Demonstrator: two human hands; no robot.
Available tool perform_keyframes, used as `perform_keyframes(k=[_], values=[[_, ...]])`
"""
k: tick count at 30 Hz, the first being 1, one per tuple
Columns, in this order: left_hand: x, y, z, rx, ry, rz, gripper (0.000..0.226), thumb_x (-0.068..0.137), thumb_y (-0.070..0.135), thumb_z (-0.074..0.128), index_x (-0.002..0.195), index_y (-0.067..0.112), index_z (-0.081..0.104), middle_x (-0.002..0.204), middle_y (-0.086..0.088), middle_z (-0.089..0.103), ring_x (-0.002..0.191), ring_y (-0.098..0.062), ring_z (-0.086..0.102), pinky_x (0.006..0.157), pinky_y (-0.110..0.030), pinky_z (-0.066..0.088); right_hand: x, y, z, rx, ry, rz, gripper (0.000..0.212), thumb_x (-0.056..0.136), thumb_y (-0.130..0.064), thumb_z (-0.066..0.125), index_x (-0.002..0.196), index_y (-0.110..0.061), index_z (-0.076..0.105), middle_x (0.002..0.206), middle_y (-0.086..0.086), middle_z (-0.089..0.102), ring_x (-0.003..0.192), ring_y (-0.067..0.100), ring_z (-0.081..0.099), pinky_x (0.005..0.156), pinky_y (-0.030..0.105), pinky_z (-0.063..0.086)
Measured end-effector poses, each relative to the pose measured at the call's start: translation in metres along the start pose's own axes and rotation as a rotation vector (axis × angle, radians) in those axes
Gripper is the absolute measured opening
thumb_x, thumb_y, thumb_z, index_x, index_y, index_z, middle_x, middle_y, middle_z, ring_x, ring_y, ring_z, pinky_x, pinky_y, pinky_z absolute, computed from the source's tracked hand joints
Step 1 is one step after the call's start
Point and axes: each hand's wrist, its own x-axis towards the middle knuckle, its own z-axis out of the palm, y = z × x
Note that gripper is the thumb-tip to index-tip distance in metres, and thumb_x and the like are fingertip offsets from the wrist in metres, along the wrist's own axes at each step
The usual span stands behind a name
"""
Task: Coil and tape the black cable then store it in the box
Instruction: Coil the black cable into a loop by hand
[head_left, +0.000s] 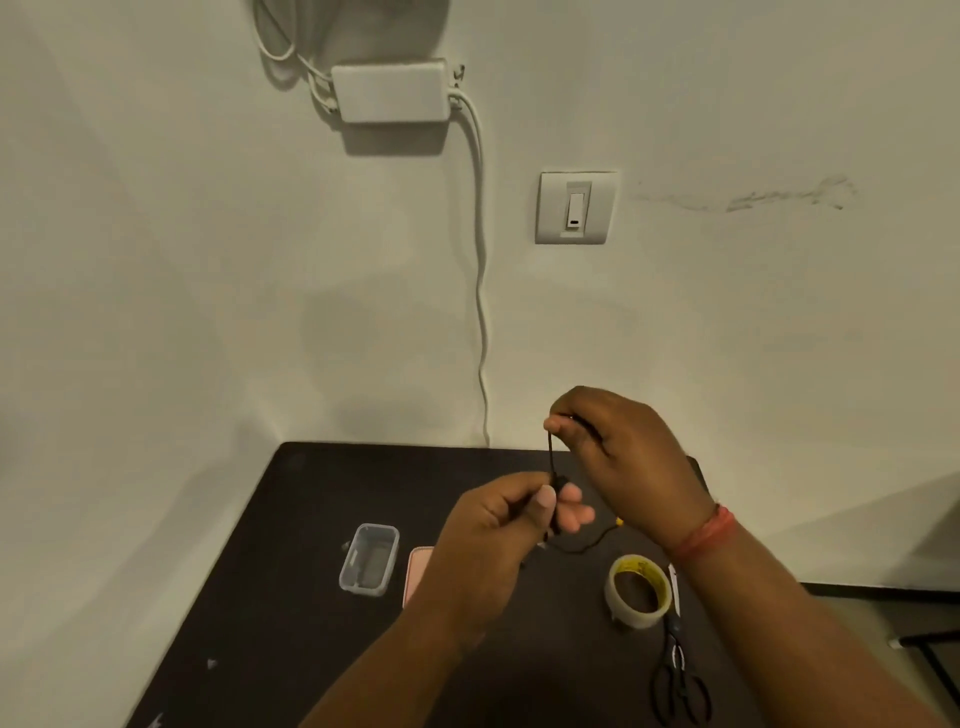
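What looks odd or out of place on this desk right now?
Little stands out. Small pale specks mark the black desk near its front left. The clear plastic box, tape roll and black scissors lie tidy.

Left hand (498, 525) pinched low; right hand (618, 447) pinched above.

No text, label, brand or number is legible; dark print on the yellow core of the tape roll (638, 590), at 5 o'clock, is too blurred to read.
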Motion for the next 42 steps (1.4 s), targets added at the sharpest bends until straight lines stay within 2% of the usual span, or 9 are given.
perform_keyframes(k=[3,5,7,10,15,23,29,36,42], values=[[0.001,0.011,0.002,-0.151,0.037,0.025,0.024,0.095,0.023,0.053,0.099,0.009,0.073,0.090,-0.015,0.077,0.099,-0.028,0.074,0.095,-0.041,0.057,-0.021,0.008,0.021,0.169,-0.046,0.102,0.023,0.094,-0.040,0.044,0.084,-0.026,0.059,0.076,-0.006,0.063,0.072,0.013,0.059,0.066,0.041,0.051],[0.008,0.017,-0.002,-0.183,0.073,0.052,0.023,0.095,0.025,0.055,0.099,0.013,0.075,0.094,-0.014,0.078,0.101,-0.030,0.074,0.096,-0.045,0.055,-0.043,0.005,0.035,0.190,-0.055,0.103,0.025,0.094,-0.043,0.041,0.094,-0.028,0.060,0.086,-0.006,0.068,0.081,0.012,0.062,0.070,0.031,0.052],[0.015,0.021,-0.009,-0.187,0.145,0.048,0.021,0.096,0.019,0.055,0.101,0.013,0.074,0.095,-0.012,0.079,0.099,-0.027,0.075,0.092,-0.039,0.058,-0.058,-0.007,0.045,0.134,-0.134,0.061,0.016,0.097,-0.043,0.036,0.094,-0.041,0.052,0.080,-0.016,0.061,0.075,0.005,0.058,0.065,0.021,0.043],[0.024,0.023,-0.018,-0.090,0.231,0.056,0.021,0.100,0.006,0.051,0.108,0.005,0.071,0.092,-0.009,0.079,0.092,-0.016,0.076,0.083,-0.023,0.059,-0.067,-0.025,0.047,0.023,-0.212,0.005,0.024,0.098,-0.047,0.033,0.088,-0.033,0.050,0.076,-0.014,0.056,0.067,0.006,0.055,0.061,0.022,0.038],[0.021,0.009,-0.022,0.075,0.213,0.010,0.021,0.100,0.010,0.054,0.107,0.009,0.074,0.091,0.000,0.079,0.088,-0.009,0.074,0.077,-0.016,0.055,-0.044,-0.047,0.009,-0.068,-0.058,-0.082,0.025,0.098,-0.042,0.040,0.090,-0.028,0.059,0.076,-0.014,0.060,0.062,0.001,0.052,0.058,0.007,0.033],[-0.004,0.008,0.002,-0.062,0.078,-0.006,0.023,0.100,0.009,0.048,0.101,0.011,0.071,0.087,-0.010,0.078,0.092,-0.022,0.076,0.086,-0.029,0.059,-0.001,-0.006,-0.003,0.017,-0.028,0.030,0.029,0.095,-0.043,0.041,0.086,-0.023,0.060,0.076,-0.008,0.063,0.068,0.013,0.057,0.061,0.039,0.049],[0.009,0.030,-0.006,-0.263,0.142,0.036,0.023,0.093,0.021,0.054,0.100,0.010,0.073,0.088,-0.010,0.077,0.099,-0.030,0.074,0.091,-0.040,0.059,-0.045,-0.014,0.034,0.462,-0.182,0.235,0.023,0.100,-0.026,0.048,0.084,-0.037,0.060,0.066,-0.004,0.062,0.049,0.016,0.059,0.050,0.034,0.054],[0.025,0.029,-0.025,-0.068,0.279,0.086,0.022,0.102,0.010,0.048,0.104,0.011,0.070,0.088,-0.002,0.079,0.097,-0.016,0.075,0.091,-0.028,0.058,-0.059,-0.050,0.023,0.342,-0.270,0.118,0.030,0.097,-0.033,0.052,0.070,-0.042,0.044,0.063,-0.011,0.053,0.054,0.010,0.051,0.051,0.015,0.036],[0.015,0.008,-0.021,0.097,0.172,0.014,0.021,0.101,0.011,0.053,0.105,0.010,0.073,0.091,-0.004,0.078,0.090,-0.010,0.073,0.082,-0.022,0.055,-0.030,-0.059,-0.025,0.285,-0.141,0.039,0.012,0.093,-0.025,0.059,0.081,-0.028,0.059,0.065,-0.004,0.057,0.062,0.016,0.055,0.055,0.027,0.043]])
